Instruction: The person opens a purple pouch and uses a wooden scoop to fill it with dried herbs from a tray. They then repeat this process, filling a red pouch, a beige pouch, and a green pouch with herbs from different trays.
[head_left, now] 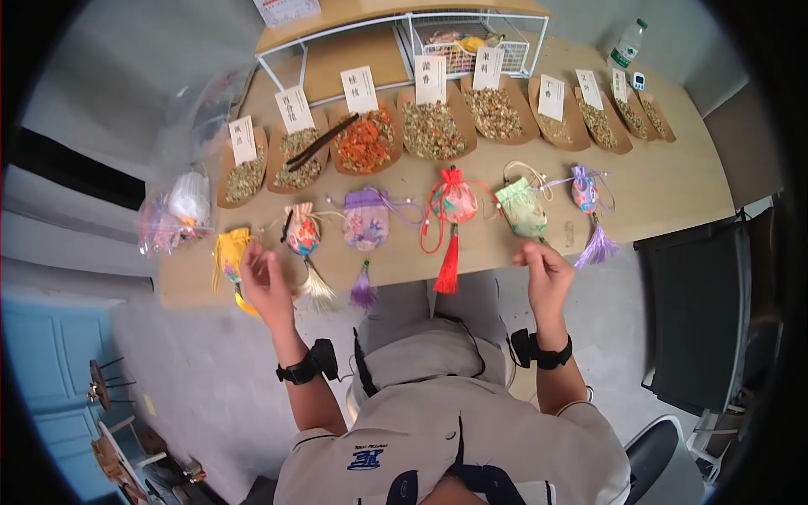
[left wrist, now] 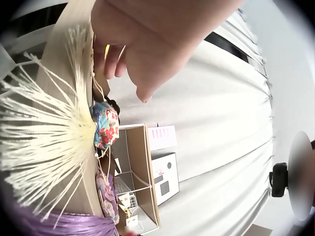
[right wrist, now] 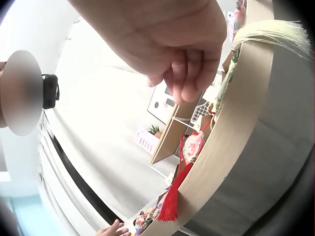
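Note:
My left hand (head_left: 269, 284) is beside the yellow drawstring pouch (head_left: 229, 252), its fingers overlapping the pouch's right edge in the head view. In the left wrist view the fingers of that hand (left wrist: 147, 42) hang loosely bent with nothing gripped. Just to its right lies a floral pouch (head_left: 303, 231) with a cream tassel (head_left: 316, 288). My right hand (head_left: 547, 278) hovers at the table's front edge below the light green pouch (head_left: 523, 209), fingers loosely curled and holding nothing. Between the hands lie a purple pouch (head_left: 366, 223) and a red-topped pouch (head_left: 454, 200) with a red tassel (head_left: 447, 265).
Paper trays of dried herbs with label cards line the back of the table (head_left: 673, 185); dark tongs (head_left: 321, 143) lie across two trays. A small blue-purple pouch (head_left: 585, 192) lies at right. A white wire rack (head_left: 475, 38), a bottle (head_left: 627, 46) and plastic bags (head_left: 181, 206) surround them.

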Available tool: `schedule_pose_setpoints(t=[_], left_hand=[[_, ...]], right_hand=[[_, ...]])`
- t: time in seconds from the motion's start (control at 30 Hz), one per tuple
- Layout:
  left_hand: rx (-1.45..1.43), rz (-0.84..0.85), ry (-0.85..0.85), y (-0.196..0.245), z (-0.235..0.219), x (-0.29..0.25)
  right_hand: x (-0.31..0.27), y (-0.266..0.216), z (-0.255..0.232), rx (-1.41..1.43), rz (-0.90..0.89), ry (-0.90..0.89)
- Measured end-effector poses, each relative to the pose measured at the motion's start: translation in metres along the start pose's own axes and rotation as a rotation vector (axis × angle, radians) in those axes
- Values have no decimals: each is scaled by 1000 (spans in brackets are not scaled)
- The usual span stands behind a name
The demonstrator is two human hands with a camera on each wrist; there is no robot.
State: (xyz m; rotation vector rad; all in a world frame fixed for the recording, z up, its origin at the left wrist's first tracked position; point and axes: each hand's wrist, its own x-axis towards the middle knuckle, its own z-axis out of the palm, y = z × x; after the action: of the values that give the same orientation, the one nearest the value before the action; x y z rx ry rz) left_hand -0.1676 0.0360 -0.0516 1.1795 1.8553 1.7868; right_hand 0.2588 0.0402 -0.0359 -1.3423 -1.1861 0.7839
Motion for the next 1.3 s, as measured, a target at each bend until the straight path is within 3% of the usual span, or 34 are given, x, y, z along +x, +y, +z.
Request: schedule_pose_setpoints(t=[0.1,0.27,0.33,0.37,0.53,0.6,0.67,0.8,0.9,1.07,1.17,1.3], left_hand=[[47,-24,10,1,-19,-16],[183,97,-100,-1,-46,-34],[190,231,-86,28,-23,-42],[23,103,-62,45,-7,-47],[40,149,-491,91,66,-74],[-2,330,-662,110,106,-92],[-102,490,-755,104,151,-110],[-102,506,-818,108,206,-128],[-50,441,-827,109,224,-146],[42,461,-696,126,247,-153],[75,427,-667,133,263,-163],[9,316,-663,139,281,-176]], right_hand=[[-3,5,-11,-32,141,-98],[-10,3,6,-92,-218,-5],[-5,-2,3,-138,-311,-5],[-1,-2,-3,-142,-318,-7],[59,-41,-38,-438,-348,-223],[92,-62,-35,-551,-259,-392],[122,-51,-31,-588,-374,-568],[151,-8,-28,-734,-521,-755],[140,-26,-27,-720,-490,-649],[132,-26,-37,-655,-437,-461],[123,-47,-43,-683,-480,-361],[102,-75,-43,-674,-680,-289]])
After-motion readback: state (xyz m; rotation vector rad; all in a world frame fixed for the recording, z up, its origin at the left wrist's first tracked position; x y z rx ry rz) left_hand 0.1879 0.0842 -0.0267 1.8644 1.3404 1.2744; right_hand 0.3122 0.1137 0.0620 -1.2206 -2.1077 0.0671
